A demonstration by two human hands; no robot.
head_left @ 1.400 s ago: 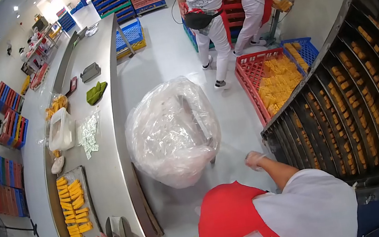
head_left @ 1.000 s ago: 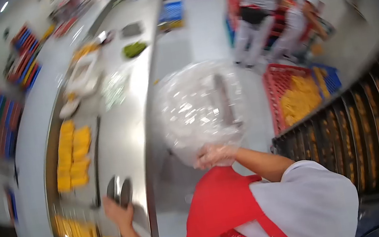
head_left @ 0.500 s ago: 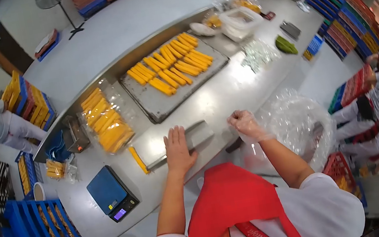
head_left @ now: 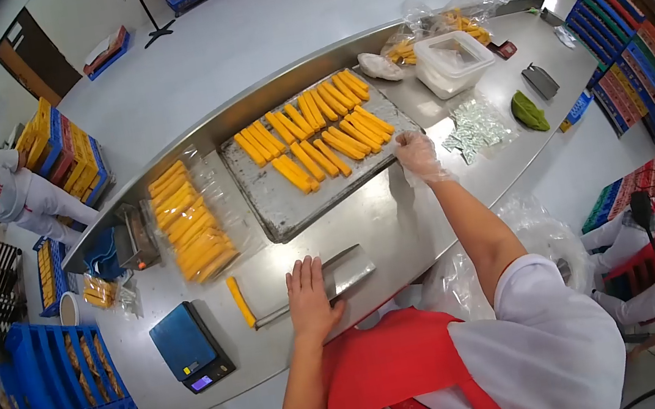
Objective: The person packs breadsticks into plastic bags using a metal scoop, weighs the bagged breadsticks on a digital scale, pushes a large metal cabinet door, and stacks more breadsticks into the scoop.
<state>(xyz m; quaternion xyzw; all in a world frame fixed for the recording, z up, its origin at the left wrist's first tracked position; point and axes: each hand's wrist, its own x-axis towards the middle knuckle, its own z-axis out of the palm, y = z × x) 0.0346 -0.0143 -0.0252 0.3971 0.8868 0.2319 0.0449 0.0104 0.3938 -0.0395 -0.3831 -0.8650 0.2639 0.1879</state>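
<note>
My left hand is bare and lies flat, fingers stretched out, on a long shiny metal piece near the table's front edge. One yellow stick lies by that piece's left end. In a clear plastic glove, my right hand is at the right front edge of a metal tray. Its fingers are curled together close to the yellow sticks lying in rows on the tray; whatever is between them is hidden. Left of the tray, a clear bag holds more yellow sticks.
A blue-topped digital scale stands at the left. To the right are a white plastic tub, a heap of small packets and a green cloth-like item. Clear plastic bags hang at the front edge. Co-workers are beyond the table.
My right hand has moved forward from above the table's front edge to the tray's right front edge. My left hand stays flat on the metal piece. The view has shifted slightly.
</note>
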